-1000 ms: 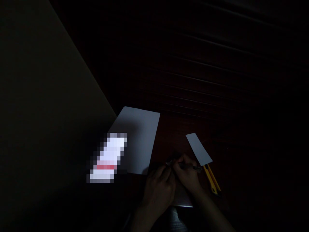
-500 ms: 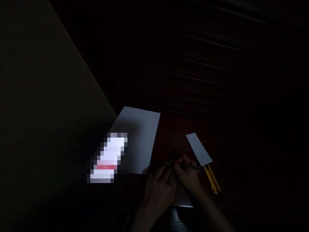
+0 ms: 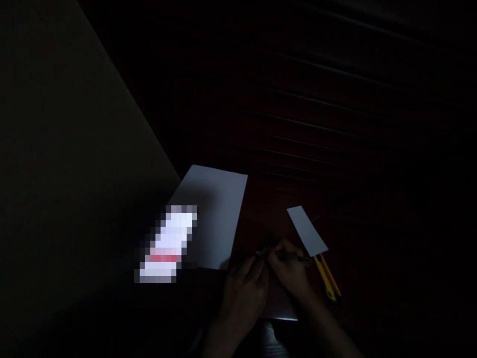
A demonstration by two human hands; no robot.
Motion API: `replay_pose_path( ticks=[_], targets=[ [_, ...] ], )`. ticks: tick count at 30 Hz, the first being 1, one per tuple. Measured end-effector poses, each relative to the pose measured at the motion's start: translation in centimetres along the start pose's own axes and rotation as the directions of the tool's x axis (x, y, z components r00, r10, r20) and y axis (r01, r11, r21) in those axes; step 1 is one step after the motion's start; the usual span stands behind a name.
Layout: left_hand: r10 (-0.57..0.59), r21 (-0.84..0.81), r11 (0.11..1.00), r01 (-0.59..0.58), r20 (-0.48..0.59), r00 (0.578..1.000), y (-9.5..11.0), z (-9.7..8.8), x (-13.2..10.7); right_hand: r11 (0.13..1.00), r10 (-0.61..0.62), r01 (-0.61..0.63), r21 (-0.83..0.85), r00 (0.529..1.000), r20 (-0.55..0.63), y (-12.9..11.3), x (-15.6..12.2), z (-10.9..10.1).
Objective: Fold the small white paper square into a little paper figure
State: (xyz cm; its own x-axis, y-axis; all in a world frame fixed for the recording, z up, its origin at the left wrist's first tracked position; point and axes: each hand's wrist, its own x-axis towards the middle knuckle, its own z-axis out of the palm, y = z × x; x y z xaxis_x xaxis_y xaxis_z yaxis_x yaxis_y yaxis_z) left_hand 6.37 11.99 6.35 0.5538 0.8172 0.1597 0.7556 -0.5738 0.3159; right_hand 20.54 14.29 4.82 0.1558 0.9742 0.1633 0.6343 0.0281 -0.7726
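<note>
In dim light, my right hand [image 3: 288, 266] is closed round a dark pen [image 3: 303, 260], whose rear end sticks out to the right. Close beside it, my left hand [image 3: 246, 288] has its fingers bent and drawn together. A small pale sliver [image 3: 261, 252] shows at its fingertips, too dark to name. Both hands are low over the dark table, almost touching. To their right lies a narrow white strip of paper [image 3: 307, 231], with a yellow box cutter [image 3: 328, 278] at its lower end, partly beneath it.
Left of my hands rests a large white sheet of paper [image 3: 219, 214]. A brightly lit, pixelated screen [image 3: 167, 243] overlaps its left side. The dark reddish table [image 3: 268, 199] has its front edge just below my hands, and a pale surface [image 3: 74, 149] rises at the left.
My left hand has shifted very slightly to the left. The pen, papers and box cutter keep their places.
</note>
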Motion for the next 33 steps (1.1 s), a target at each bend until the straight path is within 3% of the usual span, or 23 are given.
replay_pose_path(
  ticks=[10,13,18,21,23,25,30,33],
  targets=[
    [-0.004,-0.007,1.0,0.004,0.025,1.0,0.0,-0.1,0.0,1.0,-0.015,0.016,0.023,1.0,-0.015,-0.1,-0.1,0.1],
    [-0.002,0.005,1.0,0.002,0.027,1.0,0.0,0.0,-0.2,0.997,0.031,-0.029,0.076,0.999,-0.018,-0.4,0.1,-0.1],
    [0.005,0.047,0.999,-0.006,0.007,1.0,-0.1,0.2,-0.5,0.985,0.123,-0.112,0.13,0.989,-0.079,-0.6,1.1,-2.6],
    [0.009,0.069,0.998,-0.008,-0.016,1.0,-0.2,0.2,-0.3,0.998,-0.056,0.056,0.004,0.997,-0.044,0.1,1.8,-5.0],
    [-0.001,0.086,0.996,0.004,-0.033,0.999,-0.3,0.1,-0.1,0.973,-0.208,0.211,-0.098,0.977,0.044,0.6,2.1,-6.1],
    [-0.005,0.103,0.995,0.01,-0.046,0.999,-0.3,0.1,0.0,0.94,-0.275,0.292,-0.175,0.954,0.118,0.9,2.1,-6.7],
    [0.018,0.094,0.996,-0.008,-0.102,0.995,-0.5,0.2,-0.4,0.876,-0.293,0.377,-0.3,0.911,0.289,0.5,1.4,-6.4],
    [0.048,0.046,0.998,-0.042,-0.148,0.988,-0.9,-0.1,-0.7,0.835,-0.259,0.38,-0.398,0.91,0.324,0.4,1.1,-6.1]
  ],
)
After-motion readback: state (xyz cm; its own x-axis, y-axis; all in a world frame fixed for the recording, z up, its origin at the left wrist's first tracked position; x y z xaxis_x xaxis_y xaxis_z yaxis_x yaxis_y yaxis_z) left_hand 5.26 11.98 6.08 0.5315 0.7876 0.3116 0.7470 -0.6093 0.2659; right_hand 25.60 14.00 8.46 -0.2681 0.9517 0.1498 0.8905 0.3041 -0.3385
